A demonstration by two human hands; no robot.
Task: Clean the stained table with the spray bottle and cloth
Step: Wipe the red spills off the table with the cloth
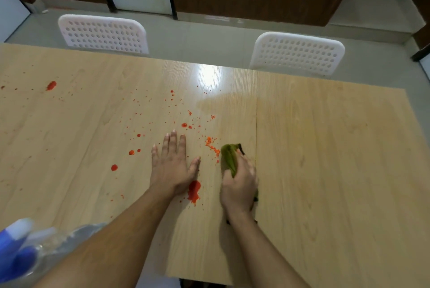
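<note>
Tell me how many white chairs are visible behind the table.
2. One white chair stands behind the table's far edge on the left, the other chair on the right. Only their backrests show.

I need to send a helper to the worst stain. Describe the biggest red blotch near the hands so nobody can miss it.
Start at the wooden table and find the left hand lying flat on it. The blotch sits by the heel of that hand, between it and the right hand gripping the green cloth. It is a long solid smear; its neighbours are small dots.
</note>
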